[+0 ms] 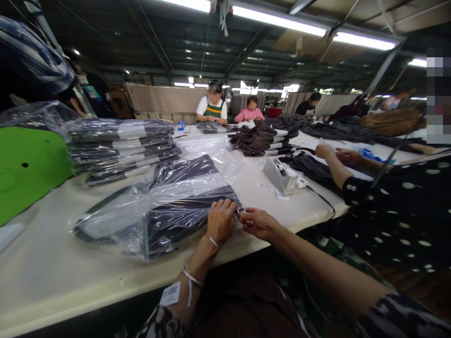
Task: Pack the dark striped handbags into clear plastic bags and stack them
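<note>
A dark folded bag in a clear plastic sleeve lies flat on the pale table in front of me, its strap looping out to the left under the plastic. My left hand is closed on the near right corner of the sleeve, fingers curled over its edge. Right beside it, my right hand pinches at the same corner with thumb and fingertips. What exactly sits between those fingertips is too small to tell. A tag with a barcode hangs at my left wrist, by a bangle.
Stacked bagged goods stand at the back left beside a green panel. A tape dispenser sits to the right, with dark unwrapped bags behind. A co-worker in a dotted top works close on my right; others sit across the table.
</note>
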The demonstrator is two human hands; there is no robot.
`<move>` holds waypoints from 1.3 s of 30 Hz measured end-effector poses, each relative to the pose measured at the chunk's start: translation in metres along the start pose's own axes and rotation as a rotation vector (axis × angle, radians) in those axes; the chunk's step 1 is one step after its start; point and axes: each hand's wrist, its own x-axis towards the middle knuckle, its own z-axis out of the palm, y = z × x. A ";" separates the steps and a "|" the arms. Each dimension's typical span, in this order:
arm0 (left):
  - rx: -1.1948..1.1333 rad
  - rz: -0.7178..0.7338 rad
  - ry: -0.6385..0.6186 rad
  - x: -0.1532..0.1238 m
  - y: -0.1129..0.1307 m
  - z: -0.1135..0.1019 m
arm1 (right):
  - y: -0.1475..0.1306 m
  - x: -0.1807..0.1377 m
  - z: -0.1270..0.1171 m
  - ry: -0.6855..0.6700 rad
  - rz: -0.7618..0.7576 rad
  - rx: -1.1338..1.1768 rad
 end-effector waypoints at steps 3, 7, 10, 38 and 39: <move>-0.015 -0.035 -0.014 0.009 0.004 -0.002 | -0.006 0.000 -0.002 0.003 0.009 0.021; -0.064 -0.067 -0.032 0.019 0.006 -0.003 | -0.011 0.001 -0.005 -0.002 -0.002 0.046; -0.105 -0.091 -0.047 0.025 0.005 -0.006 | -0.010 0.003 -0.004 -0.027 -0.029 0.055; -0.252 -0.276 -0.031 -0.026 -0.044 -0.077 | -0.027 0.023 0.042 -0.391 -2.008 -1.216; -0.194 -0.267 -0.004 -0.032 -0.043 -0.078 | -0.027 0.021 0.047 -0.485 -1.980 -1.222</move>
